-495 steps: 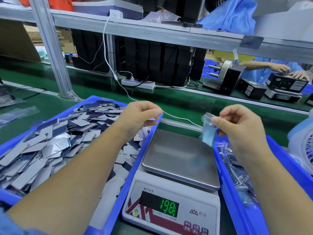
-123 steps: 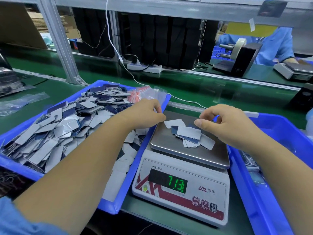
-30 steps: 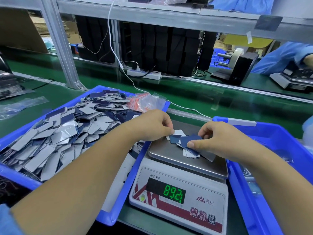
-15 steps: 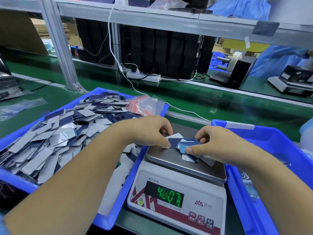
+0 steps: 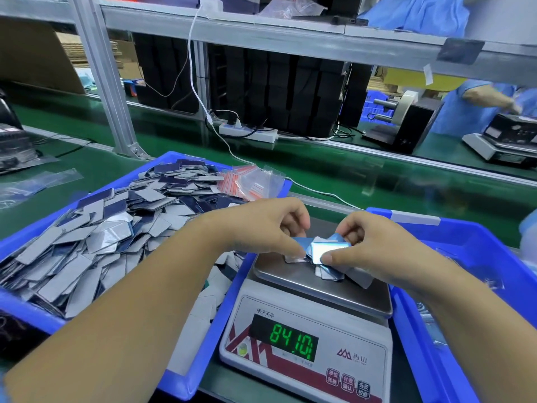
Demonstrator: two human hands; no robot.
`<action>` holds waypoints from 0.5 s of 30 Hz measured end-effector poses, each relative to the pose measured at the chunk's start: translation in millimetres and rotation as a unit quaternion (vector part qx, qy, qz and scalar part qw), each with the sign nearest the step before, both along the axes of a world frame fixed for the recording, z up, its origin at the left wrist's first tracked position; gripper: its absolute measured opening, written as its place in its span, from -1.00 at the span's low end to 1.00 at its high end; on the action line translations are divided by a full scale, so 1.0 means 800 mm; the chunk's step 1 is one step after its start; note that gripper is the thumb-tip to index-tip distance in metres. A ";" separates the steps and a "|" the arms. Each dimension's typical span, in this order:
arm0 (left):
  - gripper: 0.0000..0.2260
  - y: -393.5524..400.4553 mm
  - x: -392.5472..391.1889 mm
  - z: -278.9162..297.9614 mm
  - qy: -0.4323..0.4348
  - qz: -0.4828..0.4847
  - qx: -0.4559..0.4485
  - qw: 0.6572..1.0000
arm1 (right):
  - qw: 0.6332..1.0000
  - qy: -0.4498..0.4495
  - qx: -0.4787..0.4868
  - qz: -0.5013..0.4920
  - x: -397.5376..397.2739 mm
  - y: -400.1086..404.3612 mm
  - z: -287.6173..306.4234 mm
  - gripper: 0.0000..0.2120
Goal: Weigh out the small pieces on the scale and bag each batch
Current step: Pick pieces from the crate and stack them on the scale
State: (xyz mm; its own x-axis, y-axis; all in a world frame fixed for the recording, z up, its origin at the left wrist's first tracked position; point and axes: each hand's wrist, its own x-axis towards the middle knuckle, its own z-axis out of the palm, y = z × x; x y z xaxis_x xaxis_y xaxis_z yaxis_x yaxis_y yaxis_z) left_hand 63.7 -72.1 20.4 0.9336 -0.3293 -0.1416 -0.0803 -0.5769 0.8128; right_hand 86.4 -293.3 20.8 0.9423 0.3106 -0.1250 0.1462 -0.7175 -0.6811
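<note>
A white digital scale (image 5: 305,344) stands between two blue bins, its green display reading 84.10. A small batch of flat blue and silver pieces (image 5: 329,251) lies on its steel pan (image 5: 334,289). My left hand (image 5: 267,225) and my right hand (image 5: 369,245) meet over the pan, fingers curled, pinching the batch together from both sides. The left blue bin (image 5: 29,309) holds a big heap of the same loose pieces (image 5: 96,234). A bundle of small clear zip bags with red strips (image 5: 250,181) lies at that bin's far corner.
The right blue bin (image 5: 470,245) holds filled clear bags (image 5: 433,321). Beyond lie a green conveyor belt (image 5: 363,175), a white power strip (image 5: 247,133) with a cable running to the scale, and an aluminium frame post (image 5: 101,74). Another person in blue (image 5: 488,103) works at the far right.
My two hands have closed in on the batch on the pan and gathered it into a tighter stack, lifting part of it. The display went from 89.2 through 46.07 to 84.10.
</note>
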 end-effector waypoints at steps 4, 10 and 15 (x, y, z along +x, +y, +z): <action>-0.74 0.001 0.007 -0.002 -0.054 0.053 -0.005 0.997 | 0.998 -0.038 0.052 0.024 0.002 -0.003 0.000 -0.67; -0.85 0.005 0.010 0.002 -0.126 0.108 -0.051 0.985 | 0.991 -0.118 0.021 0.065 0.004 -0.002 0.002 -0.66; -0.88 0.015 0.014 0.003 -0.151 0.169 -0.064 0.972 | 0.991 -0.128 0.006 0.048 0.013 -0.016 0.000 -0.71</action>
State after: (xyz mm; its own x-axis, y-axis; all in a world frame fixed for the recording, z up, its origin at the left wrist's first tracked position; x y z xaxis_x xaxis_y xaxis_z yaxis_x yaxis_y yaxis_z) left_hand 75.3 -60.5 22.6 0.9839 0.0058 0.1786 -0.1510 -0.5074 0.8483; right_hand 96.9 -306.2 21.2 0.9089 0.3996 0.1192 0.3822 -0.6839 -0.6214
